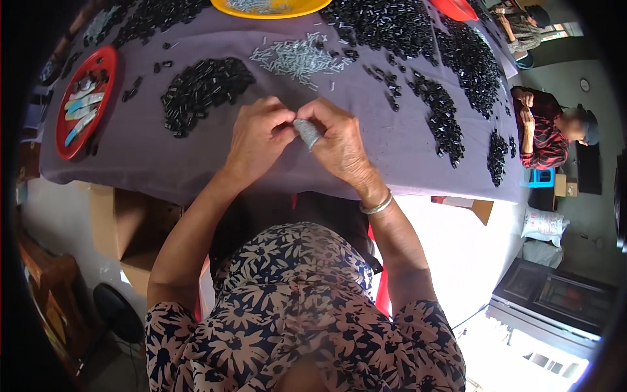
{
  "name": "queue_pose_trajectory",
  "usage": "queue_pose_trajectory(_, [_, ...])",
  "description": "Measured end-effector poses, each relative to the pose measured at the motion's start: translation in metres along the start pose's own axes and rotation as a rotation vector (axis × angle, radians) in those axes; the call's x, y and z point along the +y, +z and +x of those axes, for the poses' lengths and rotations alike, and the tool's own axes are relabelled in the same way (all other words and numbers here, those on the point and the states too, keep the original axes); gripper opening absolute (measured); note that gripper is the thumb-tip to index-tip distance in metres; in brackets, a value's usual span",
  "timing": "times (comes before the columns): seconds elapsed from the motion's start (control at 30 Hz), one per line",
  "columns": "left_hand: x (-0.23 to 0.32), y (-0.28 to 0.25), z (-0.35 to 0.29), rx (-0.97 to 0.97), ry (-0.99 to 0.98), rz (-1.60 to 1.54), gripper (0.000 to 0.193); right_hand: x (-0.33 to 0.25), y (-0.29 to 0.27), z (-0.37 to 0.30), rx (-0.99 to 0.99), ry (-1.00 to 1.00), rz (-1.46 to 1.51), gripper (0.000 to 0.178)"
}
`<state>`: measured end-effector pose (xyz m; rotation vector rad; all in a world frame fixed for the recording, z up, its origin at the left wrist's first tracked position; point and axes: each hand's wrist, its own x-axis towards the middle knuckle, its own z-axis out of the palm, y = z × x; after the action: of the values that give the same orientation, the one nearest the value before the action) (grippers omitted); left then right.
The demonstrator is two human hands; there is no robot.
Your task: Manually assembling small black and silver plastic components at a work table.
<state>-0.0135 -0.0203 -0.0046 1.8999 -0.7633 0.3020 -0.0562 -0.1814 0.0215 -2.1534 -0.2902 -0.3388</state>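
My left hand [257, 138] and my right hand [341, 145] meet fingertip to fingertip above the near part of the cloth-covered table. Both are closed in a pinch; whatever they hold is too small or hidden to make out. A grey knitted-looking sleeve [307, 133] covers my right thumb, and a silver bangle [377, 203] circles that wrist. Just beyond my hands lies a pile of small silvery pins [299, 59]. Left of it is a heap of short black cylindrical pieces [204, 90].
A red plate [60, 134] at left holds pale-and-blue handled tools. A yellow tray [273, 15] of pins stands at the far edge. More black pieces [436, 111] spread over the purple-grey cloth [392, 160]. At right another person in red plaid [548, 140] works at the table.
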Motion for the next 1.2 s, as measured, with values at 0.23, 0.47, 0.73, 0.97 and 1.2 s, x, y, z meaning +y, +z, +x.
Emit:
queue_pose_trajectory(0.23, [-0.004, -0.003, -0.005, -0.056, -0.028, -0.037, 0.015, -0.004, -0.011, -0.004, -0.049, -0.05, 0.009, 0.016])
queue_pose_trajectory(0.47, [0.005, -0.006, -0.001, -0.14, -0.005, 0.072, 0.015, 0.064, -0.114, -0.024, 0.312, 0.255, -0.097, 0.016])
queue_pose_trajectory(0.73, [0.002, -0.011, -0.001, -0.207, -0.07, 0.028, 0.012, 0.078, -0.134, -0.011, 0.08, 0.158, -0.381, 0.023])
queue_pose_trajectory(0.97, [0.003, -0.009, -0.002, -0.187, -0.033, 0.089, 0.014, 0.076, -0.139, 0.0, -0.031, -0.02, -0.611, 0.021])
queue_pose_trajectory(1.2, [0.0, -0.01, -0.002, -0.177, 0.011, 0.088, 0.011, 0.072, -0.146, 0.007, -0.237, -0.16, -0.822, 0.025])
